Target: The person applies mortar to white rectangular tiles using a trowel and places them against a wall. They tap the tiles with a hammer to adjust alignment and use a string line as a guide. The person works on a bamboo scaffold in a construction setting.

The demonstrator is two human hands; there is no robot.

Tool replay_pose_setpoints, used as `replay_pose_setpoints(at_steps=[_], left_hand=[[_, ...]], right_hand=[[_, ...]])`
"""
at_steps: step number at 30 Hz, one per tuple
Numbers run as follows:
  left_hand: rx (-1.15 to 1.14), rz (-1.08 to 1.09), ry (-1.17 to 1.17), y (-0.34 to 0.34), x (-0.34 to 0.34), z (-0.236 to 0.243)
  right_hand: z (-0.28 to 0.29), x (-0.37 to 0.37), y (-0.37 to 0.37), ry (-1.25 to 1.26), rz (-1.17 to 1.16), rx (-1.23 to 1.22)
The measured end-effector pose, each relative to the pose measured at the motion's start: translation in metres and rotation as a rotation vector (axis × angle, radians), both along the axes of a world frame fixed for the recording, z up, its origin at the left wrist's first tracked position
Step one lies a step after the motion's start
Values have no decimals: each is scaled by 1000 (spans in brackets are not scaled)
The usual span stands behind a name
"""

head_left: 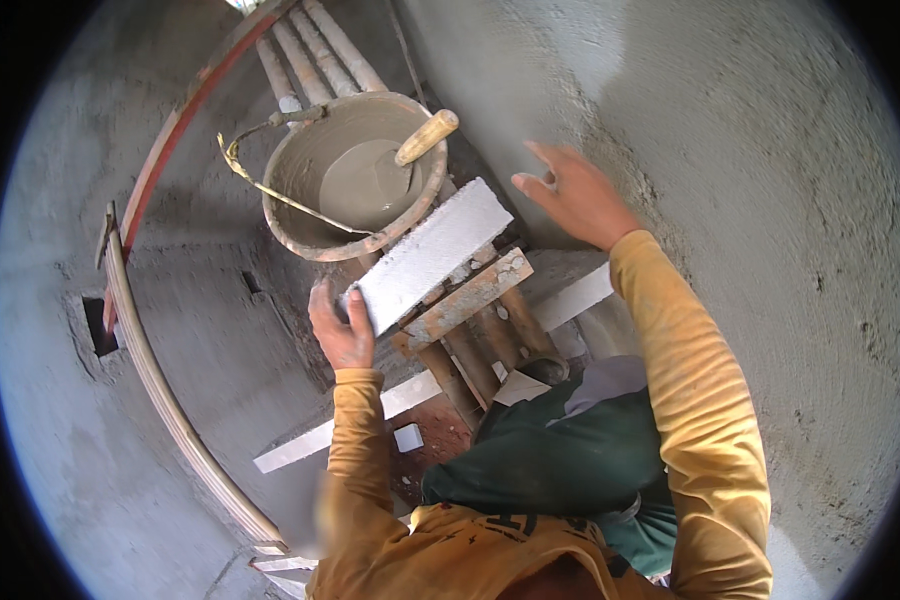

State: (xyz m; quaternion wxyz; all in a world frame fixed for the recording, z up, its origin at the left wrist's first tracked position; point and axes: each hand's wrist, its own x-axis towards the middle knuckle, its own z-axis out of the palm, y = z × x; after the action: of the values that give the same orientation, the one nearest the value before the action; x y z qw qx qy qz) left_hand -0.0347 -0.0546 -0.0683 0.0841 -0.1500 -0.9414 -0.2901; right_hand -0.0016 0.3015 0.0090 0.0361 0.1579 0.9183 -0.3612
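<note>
The slab (438, 252) lies just beside the bucket (298, 180), its long axis slanting from the left hand (342, 332), whose fingers clasp its lower end, up toward the right hand (582, 197), apart, empty, fingers loosely spread.

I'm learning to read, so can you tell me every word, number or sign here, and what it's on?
Shirt: dark print, too creased and partly hidden to read.
Block, bucket, trowel: no writing that I can see.
So nothing here reads clearly.
</note>
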Motion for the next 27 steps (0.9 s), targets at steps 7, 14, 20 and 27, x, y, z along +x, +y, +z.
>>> replay_pose_setpoints(at_steps=[7,14,20,27], left_hand=[[-409,-714,-113,77,14,21],[-630,-185,-84,9,22,5],[20,-111,-203,-58,34,-12],[170,-29,-328,-45,27,-57]], right_hand=[[-25,-34,-27,33,75,-55],[-41,-19,-20,-39,40,-75],[-52,-24,-24,-95,25,-32],[-66,-106,-31,269,23,131]])
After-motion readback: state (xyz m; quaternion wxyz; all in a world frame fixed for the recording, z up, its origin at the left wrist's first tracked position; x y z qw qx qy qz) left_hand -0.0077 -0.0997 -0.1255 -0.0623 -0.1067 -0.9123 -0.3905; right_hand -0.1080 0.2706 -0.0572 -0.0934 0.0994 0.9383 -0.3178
